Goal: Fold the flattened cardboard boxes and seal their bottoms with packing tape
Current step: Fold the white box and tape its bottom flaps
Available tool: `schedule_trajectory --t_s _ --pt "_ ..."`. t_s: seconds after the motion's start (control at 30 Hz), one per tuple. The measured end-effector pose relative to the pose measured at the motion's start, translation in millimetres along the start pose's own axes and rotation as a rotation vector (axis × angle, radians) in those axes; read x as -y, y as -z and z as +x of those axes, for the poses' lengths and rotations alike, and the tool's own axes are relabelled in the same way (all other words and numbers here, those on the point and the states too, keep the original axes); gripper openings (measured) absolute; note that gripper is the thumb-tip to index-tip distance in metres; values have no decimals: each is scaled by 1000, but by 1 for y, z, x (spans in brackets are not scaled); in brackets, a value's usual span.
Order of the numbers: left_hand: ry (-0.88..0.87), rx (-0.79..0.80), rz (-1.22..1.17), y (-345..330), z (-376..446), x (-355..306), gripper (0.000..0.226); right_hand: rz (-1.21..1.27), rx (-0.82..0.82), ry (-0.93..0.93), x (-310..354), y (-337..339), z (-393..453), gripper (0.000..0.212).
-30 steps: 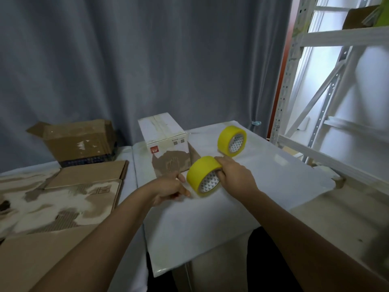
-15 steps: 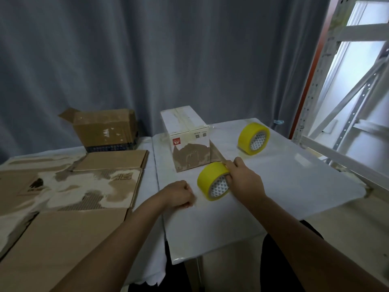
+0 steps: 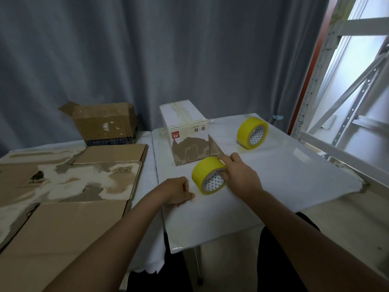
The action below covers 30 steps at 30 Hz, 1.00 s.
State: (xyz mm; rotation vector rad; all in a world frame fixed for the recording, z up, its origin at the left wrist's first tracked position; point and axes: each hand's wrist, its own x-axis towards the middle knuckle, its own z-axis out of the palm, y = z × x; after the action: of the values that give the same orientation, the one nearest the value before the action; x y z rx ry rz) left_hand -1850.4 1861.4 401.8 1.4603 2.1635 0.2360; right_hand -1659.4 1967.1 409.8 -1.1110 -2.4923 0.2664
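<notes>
Two hands are down on the white-covered table point(image 3: 273, 186): the right hand point(image 3: 240, 175) grips a yellow roll of packing tape point(image 3: 207, 175) standing on edge, index finger over its top, while the left hand point(image 3: 179, 191) rests beside it curled into an empty fist. Just behind stands a taped white cardboard box point(image 3: 186, 133), with a second yellow tape roll point(image 3: 251, 132) further right. Flattened brown cardboard sheets point(image 3: 63, 186) lie left, grey curtain point(image 3: 168, 49) behind.
</notes>
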Motion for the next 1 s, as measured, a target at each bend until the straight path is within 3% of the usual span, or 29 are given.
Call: schedule_trajectory --t_s 0.13,0.2,0.27,0.37,0.47,0.57,0.73,0.83,1.0 --pt "66 -7 -229 8 -6 3 21 200 88 4 -6 4 2 56" --pt "77 -58 -252 16 -9 7 18 331 219 23 -9 14 8 58" --pt "3 -243 -197 30 -9 6 13 423 313 -10 -15 25 15 54" --pt "-248 -604 -95 60 -2 -5 10 716 200 -209 -16 35 31 31" --pt "-442 -796 5 90 19 -13 19 1022 97 -356 -9 43 56 30" --pt "-522 -834 115 109 45 -17 26 992 -4 -393 -4 46 89 28" --pt "-518 -739 180 102 73 -7 37 1073 -68 -355 9 39 129 27" --pt "-540 -810 188 93 78 -1 38 1095 -19 -312 14 29 139 25" --pt "-555 -878 210 87 82 -5 42 1096 -133 -279 5 20 146 7"
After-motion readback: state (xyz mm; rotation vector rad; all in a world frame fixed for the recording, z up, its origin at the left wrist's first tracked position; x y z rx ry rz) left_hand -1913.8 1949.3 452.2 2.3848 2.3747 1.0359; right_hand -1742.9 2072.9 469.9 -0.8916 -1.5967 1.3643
